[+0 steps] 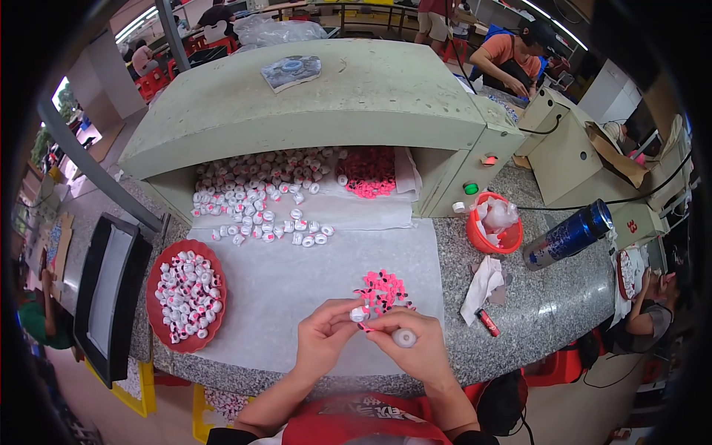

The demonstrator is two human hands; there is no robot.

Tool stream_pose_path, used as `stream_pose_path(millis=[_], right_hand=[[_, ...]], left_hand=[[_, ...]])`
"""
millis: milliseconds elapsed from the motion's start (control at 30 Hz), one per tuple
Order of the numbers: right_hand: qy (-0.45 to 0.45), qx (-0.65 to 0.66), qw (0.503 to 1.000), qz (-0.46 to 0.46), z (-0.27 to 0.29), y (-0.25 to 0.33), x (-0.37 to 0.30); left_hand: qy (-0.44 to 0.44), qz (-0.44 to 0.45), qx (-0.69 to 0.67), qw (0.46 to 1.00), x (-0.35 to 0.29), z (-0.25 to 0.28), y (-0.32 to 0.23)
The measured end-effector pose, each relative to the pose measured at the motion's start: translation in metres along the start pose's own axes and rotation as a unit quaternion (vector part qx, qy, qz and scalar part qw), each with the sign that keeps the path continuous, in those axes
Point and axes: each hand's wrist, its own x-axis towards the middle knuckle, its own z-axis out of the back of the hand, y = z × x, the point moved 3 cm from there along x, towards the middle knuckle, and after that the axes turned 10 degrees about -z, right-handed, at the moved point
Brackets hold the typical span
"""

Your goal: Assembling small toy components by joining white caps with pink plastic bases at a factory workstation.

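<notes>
My left hand (324, 331) pinches a small white rounded plastic piece (360, 314) between thumb and fingertips. Close against it, my right hand (411, 345) pinches a tiny pink-and-black piece (363, 326). A whitish cylinder with a round end (404, 338) also sits in the right hand; its kind is unclear. Just beyond my fingers lies a loose pile of pink pieces with black spots (386, 285) on white sheeting (289, 297). To the left, a red scalloped bowl (154, 304) holds many white pieces with pink marks.
A pale metal box (319, 96) opens toward me, with heaped white pieces (259, 174) and pink pieces (369, 174) inside. On the right stand a red basket (475, 236), a blue bottle (567, 236) and a red tube (488, 322). A black tray (135, 297) is far left. People work around.
</notes>
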Motion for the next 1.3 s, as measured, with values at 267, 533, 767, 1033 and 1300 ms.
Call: stream_pose_path(millis=[267,533,767,1033,1300], right_hand=[[0.009,-0.024,0.996,-0.087,0.006,-0.013,0.002],[-0.019,0.051,0.996,-0.068,-0.001,-0.013,0.002],[-0.046,-0.012,0.998,0.051,0.000,-0.013,0.000],[-0.056,-0.017,0.993,0.099,-0.003,-0.012,0.000],[-0.048,-0.005,0.995,0.083,-0.004,-0.012,0.000]], left_hand=[[0.076,-0.023,0.049,0.996,0.000,0.001,-0.008],[0.080,-0.002,-0.026,0.996,0.004,-0.001,-0.015],[0.063,-0.032,-0.019,0.997,-0.001,-0.004,-0.012],[0.065,-0.033,-0.029,0.997,-0.002,-0.003,-0.012],[0.058,-0.017,-0.044,0.997,-0.003,-0.002,-0.012]])
